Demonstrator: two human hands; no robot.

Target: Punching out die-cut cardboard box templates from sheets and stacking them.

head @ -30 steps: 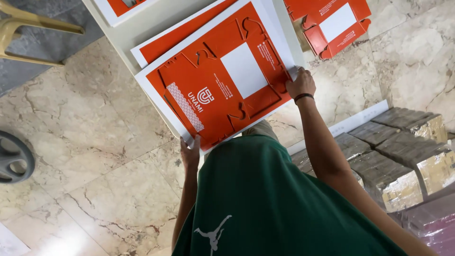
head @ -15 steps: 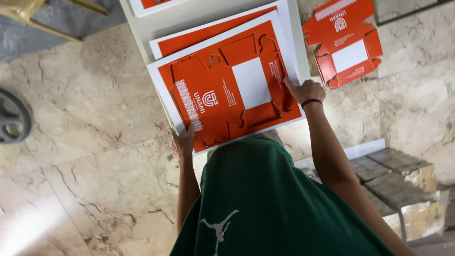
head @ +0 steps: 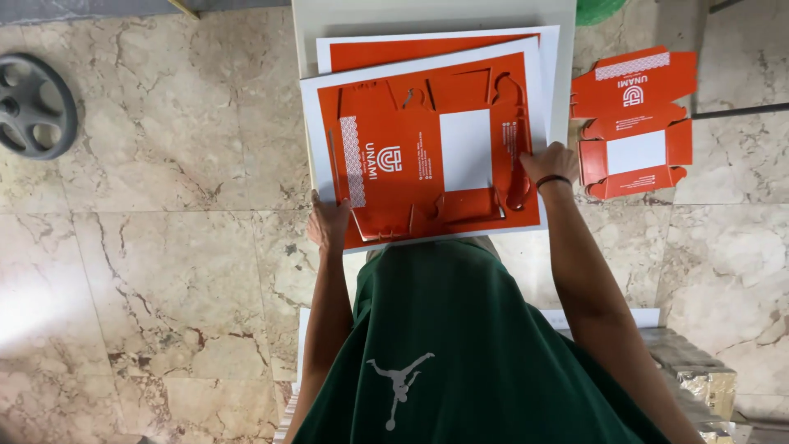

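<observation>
Clearly both hands grasp the orange die-cut sheet lying atop the stack, left hand at eight o'clock, right hand at three; uneven lifting could tear its part-cut tabs.

Die-cut carton sheet lies on top of a second sheet, both on the table. Left hand at sheet's near-left corner, right hand at its right edge. Punched-out carton blank on floor right of table; wheel far left.
</observation>
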